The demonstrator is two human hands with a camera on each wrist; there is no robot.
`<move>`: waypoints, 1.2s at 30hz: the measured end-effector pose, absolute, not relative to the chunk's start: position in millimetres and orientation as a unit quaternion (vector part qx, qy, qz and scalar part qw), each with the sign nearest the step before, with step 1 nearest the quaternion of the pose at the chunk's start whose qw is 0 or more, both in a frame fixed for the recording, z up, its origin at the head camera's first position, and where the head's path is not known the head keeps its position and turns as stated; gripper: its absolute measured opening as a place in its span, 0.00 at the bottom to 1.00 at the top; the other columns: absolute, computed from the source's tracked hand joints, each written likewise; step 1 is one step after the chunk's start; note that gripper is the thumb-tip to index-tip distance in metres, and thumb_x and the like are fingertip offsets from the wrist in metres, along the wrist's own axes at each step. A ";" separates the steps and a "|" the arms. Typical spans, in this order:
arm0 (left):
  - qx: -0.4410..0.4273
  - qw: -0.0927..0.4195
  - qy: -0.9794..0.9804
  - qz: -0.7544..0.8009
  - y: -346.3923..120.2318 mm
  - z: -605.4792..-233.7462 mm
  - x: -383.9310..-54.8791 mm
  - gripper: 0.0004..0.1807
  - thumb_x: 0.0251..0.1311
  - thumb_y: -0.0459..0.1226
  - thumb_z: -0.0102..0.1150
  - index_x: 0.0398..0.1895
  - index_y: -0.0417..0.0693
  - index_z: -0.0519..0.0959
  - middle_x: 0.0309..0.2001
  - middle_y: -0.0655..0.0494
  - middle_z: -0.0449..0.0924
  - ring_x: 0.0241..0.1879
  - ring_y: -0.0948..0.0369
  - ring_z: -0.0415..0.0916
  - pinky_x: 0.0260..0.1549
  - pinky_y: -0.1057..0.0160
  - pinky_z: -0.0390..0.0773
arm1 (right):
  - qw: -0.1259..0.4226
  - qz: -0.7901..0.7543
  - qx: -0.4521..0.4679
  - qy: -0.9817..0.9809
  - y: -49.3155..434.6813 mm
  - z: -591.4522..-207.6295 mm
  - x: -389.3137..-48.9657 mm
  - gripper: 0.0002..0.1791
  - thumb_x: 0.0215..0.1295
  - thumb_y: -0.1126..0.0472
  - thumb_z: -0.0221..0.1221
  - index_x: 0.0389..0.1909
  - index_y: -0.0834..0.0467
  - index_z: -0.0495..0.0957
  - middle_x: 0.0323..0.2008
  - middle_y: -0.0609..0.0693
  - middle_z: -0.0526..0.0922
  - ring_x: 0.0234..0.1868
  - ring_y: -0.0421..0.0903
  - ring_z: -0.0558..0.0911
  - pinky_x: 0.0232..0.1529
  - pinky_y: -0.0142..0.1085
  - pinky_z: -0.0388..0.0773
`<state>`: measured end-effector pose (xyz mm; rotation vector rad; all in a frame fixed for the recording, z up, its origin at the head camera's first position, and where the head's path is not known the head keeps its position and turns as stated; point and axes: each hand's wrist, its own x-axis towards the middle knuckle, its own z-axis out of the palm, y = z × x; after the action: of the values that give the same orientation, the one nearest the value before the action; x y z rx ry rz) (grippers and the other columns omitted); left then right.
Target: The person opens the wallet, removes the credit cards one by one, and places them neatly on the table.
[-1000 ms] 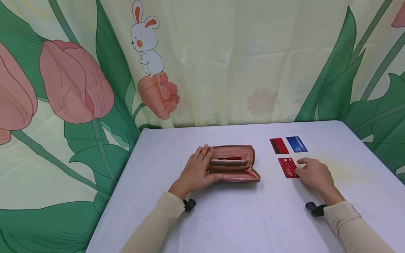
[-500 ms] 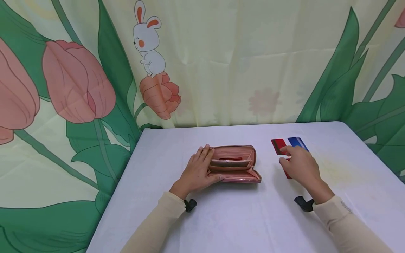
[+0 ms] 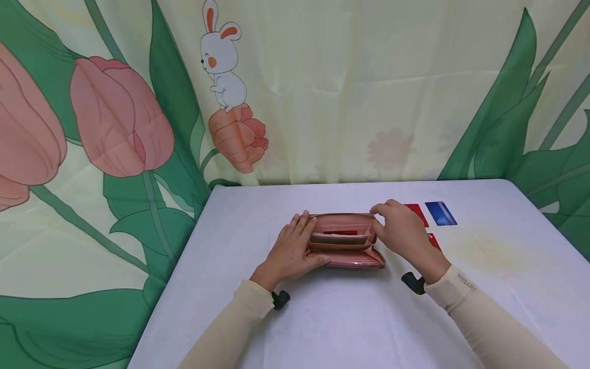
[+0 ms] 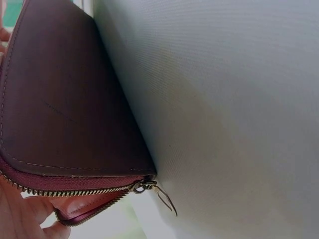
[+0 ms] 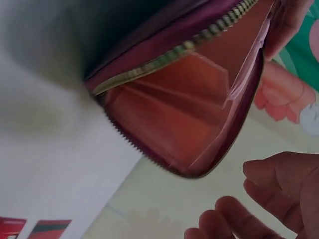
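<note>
An unzipped pink wallet (image 3: 345, 259) stands on the table with its compartments spread. A strip of red card (image 3: 340, 232) shows inside it. My left hand (image 3: 290, 248) holds the wallet's left end, its thumb on the near flap and its fingers by the far one. At the far right corner, my right hand (image 3: 403, 236) has its thumb and fingers loosely parted. In the right wrist view, those right fingers (image 5: 234, 214) stand apart from the wallet, holding nothing. The left wrist view shows the wallet's dark outer side (image 4: 75, 99) and a zipper pull (image 4: 164, 199).
Right of the wallet lie a blue card (image 3: 441, 213), a red card (image 3: 418, 211) partly behind my right hand, and a second red card (image 3: 434, 242) mostly hidden by it. A white cloth covers the table (image 3: 322, 318). A printed curtain (image 3: 322, 102) hangs behind.
My right hand has left the near red card and moved leftward over the table to the wallet's right end. The left hand has stayed on the wallet. The cards remain on the table.
</note>
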<state>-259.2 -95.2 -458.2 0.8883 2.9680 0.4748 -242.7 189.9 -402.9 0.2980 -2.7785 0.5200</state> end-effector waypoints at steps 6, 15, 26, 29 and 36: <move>0.286 0.001 0.947 0.148 -94.3 -458.5 -258.8 0.58 0.64 0.71 0.54 0.86 0.47 0.47 0.85 0.47 0.38 0.84 0.44 0.38 0.79 0.42 0.47 | 0.108 0.192 0.188 -0.957 169.7 -403.1 -257.2 0.10 0.64 0.67 0.67 0.45 0.61 0.89 0.37 0.54 0.86 0.36 0.50 0.83 0.39 0.47 0.86; 0.288 0.001 0.948 0.136 -94.0 -458.9 -258.5 0.59 0.65 0.72 0.52 0.86 0.47 0.46 0.85 0.47 0.37 0.84 0.45 0.38 0.79 0.43 0.48 | 0.005 0.183 0.256 -0.949 155.6 -410.8 -278.7 0.06 0.64 0.71 0.67 0.40 0.60 0.89 0.32 0.48 0.87 0.32 0.45 0.80 0.40 0.43 0.83; 0.285 0.002 0.950 0.130 -94.2 -459.1 -258.9 0.59 0.64 0.72 0.52 0.86 0.48 0.45 0.86 0.48 0.37 0.84 0.46 0.37 0.79 0.43 0.47 | -0.037 0.150 0.254 -0.955 150.6 -407.7 -280.9 0.06 0.65 0.69 0.68 0.38 0.57 0.90 0.31 0.48 0.87 0.33 0.46 0.79 0.41 0.45 0.82; 0.288 -0.002 0.949 0.132 -94.3 -459.8 -259.3 0.59 0.64 0.72 0.52 0.86 0.48 0.46 0.86 0.47 0.38 0.84 0.44 0.38 0.79 0.43 0.48 | -0.030 0.147 0.256 -0.955 149.9 -407.8 -279.8 0.06 0.64 0.70 0.68 0.38 0.57 0.90 0.31 0.48 0.87 0.33 0.46 0.79 0.42 0.45 0.83; 0.286 -0.002 0.949 0.129 -95.0 -460.7 -259.0 0.59 0.64 0.72 0.53 0.86 0.48 0.46 0.86 0.48 0.36 0.84 0.46 0.36 0.79 0.43 0.47 | -0.052 0.158 0.276 -0.947 148.3 -410.8 -280.3 0.09 0.63 0.71 0.66 0.33 0.54 0.88 0.26 0.44 0.84 0.29 0.43 0.77 0.36 0.40 0.79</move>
<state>-259.0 -95.0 -460.7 0.9001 2.9872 0.4070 -280.3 148.3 -410.8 0.8958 -3.0764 0.5134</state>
